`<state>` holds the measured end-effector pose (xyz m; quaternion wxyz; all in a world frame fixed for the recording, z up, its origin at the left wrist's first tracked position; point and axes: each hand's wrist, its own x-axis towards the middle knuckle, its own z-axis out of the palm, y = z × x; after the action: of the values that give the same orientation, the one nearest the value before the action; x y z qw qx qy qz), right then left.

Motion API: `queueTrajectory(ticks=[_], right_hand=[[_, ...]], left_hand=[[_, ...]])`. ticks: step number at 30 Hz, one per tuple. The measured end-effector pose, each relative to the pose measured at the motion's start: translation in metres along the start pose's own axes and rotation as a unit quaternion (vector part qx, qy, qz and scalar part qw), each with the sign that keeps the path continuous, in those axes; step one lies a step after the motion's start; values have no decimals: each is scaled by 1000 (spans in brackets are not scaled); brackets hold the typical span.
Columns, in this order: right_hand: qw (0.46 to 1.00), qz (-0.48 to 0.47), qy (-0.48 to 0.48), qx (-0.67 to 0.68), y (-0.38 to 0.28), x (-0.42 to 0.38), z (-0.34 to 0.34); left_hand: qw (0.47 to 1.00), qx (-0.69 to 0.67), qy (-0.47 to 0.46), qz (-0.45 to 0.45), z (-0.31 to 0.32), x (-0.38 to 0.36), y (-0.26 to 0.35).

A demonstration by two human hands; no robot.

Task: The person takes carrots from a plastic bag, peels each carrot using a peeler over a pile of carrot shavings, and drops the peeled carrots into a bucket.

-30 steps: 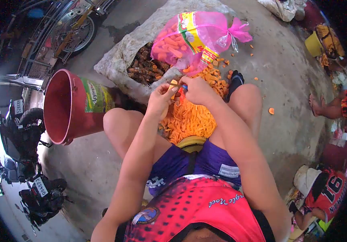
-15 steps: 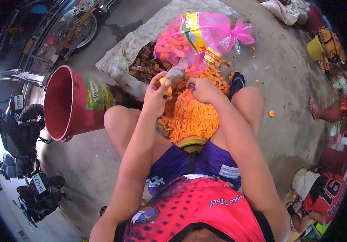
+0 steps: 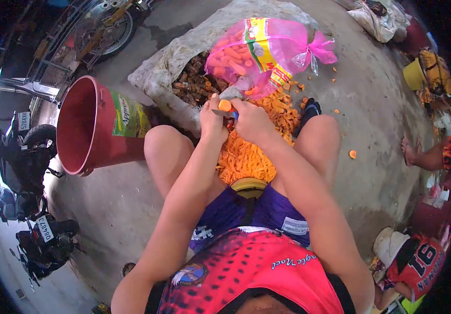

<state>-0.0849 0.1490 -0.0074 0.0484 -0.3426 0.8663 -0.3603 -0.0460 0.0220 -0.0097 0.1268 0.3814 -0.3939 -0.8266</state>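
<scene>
From the head camera, the left hand [image 3: 212, 121] is curled, pinching a small orange root piece [image 3: 225, 105] at the fingertips. The right hand [image 3: 250, 121] is closed around a blue-handled blade [image 3: 232, 114] touching that piece. Both hands meet above a heap of orange peelings [image 3: 244, 157] between the knees, near the pink bag [image 3: 267, 49] and red bucket [image 3: 97, 128].
</scene>
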Motion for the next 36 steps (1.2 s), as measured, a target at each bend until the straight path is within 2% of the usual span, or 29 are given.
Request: queueTrajectory(ticks=[5,9,12,15,17,19,20,21,22,24,26,29,31,33,34,35,36], right_hand=[[999,36,-18,-26,2,1,4],[996,82,-6,-36,12,4,12],[958,248,-117,-79,48,17,22],[946,220,-197,-136,76,20,9],[945,212,-204,-142,74,17,3],[942,203,-217,-153,75,12,-7],[940,199,-227,-159,77,10,-14],[937,197,-237,-163,76,7,-22],[937,207,-234,-153,77,7,-29],[938,225,-229,-134,81,12,-46],[953,213,-182,-112,85,14,-62],[965,207,-134,-88,70,31,-92],[972,194,-105,-79,70,42,-109],[976,187,-93,-62,58,59,-139],[978,184,-87,-53,54,68,-152],[980,179,-71,-55,56,74,-159],[982,173,-54,-56,59,81,-166]], left_hand=[[999,1,28,16,5,4,-7],[1000,4,3,-3,4,-1,-5],[1000,-22,-10,-20,8,-9,-2],[999,-21,0,-49,5,-17,13],[996,-51,22,-72,-6,-10,33],[995,-64,68,-32,-29,-9,74],[992,-124,9,23,-64,12,94],[970,-233,-64,8,-102,30,132],[957,-232,-128,114,-148,58,172],[882,-413,-95,205,-201,65,252],[861,-432,34,267,-203,46,291],[918,-272,-72,279,-222,65,280],[948,-141,-174,227,-163,62,233],[991,25,-76,107,-108,74,158],[975,169,-135,44,-71,68,130],[949,265,-168,25,-40,65,100],[895,397,-203,-6,-25,74,72]])
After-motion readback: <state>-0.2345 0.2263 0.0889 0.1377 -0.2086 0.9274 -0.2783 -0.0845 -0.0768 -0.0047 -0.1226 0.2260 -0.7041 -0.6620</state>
